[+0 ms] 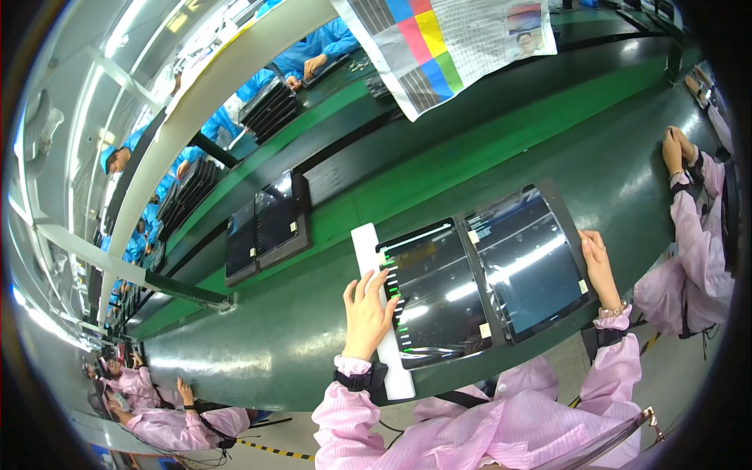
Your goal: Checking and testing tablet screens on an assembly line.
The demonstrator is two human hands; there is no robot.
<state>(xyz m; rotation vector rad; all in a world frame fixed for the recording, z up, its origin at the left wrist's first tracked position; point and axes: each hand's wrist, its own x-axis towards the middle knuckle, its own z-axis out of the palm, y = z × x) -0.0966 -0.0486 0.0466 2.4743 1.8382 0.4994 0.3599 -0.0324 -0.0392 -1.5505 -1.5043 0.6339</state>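
Note:
Two tablets lie side by side in front of me, the left tablet (439,294) and the right tablet (529,266). Both screens are lit and covered by clear film with small pale tabs. Green and white marks line the left screen's edge. A dark tray (558,205) shows around the right tablet. With fingers spread, my left hand (366,317) touches the left edge of the left tablet, over a white strip (401,382). At the tray's right edge my right hand (600,268) has its fingers bent against the side; its thumb is partly hidden.
Another dark tray with two tablets (276,219) sits farther left on the green bench (290,337). A printed colour sheet (450,51) hangs above. Co-workers in pink sit left and right; people in blue work beyond stacked dark trays (270,110).

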